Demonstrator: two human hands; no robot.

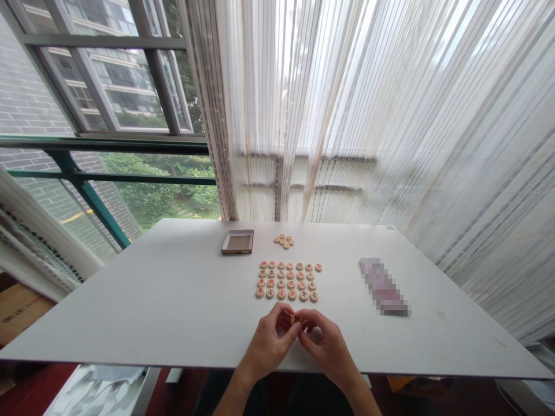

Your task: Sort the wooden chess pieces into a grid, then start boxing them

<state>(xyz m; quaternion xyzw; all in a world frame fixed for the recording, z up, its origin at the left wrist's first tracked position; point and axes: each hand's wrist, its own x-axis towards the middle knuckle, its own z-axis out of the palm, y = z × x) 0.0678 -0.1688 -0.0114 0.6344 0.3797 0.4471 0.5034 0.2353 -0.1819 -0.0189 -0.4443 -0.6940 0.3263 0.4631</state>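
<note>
Close to the table's front edge, my left hand (272, 341) and my right hand (325, 342) meet at the fingertips. Between them they pinch one small round wooden Chinese chess piece (293, 318), mostly covered by the fingers. Just beyond my hands, several Chinese chess pieces (281, 283) lie flat in neat rows, marked with red or black characters. The far row (318, 267) reaches one piece further right than the others. Farther back sits a loose cluster of plain-looking wooden pieces (286, 245), no characters visible on them.
A shallow open box (238, 251) with a brown rim stands at the back, left of the cluster. On the right lies a blurred-out pinkish flat object (384, 287). All rest on a white table (182, 306). Behind it are a sheer striped curtain (347, 115) and a window (113, 75).
</note>
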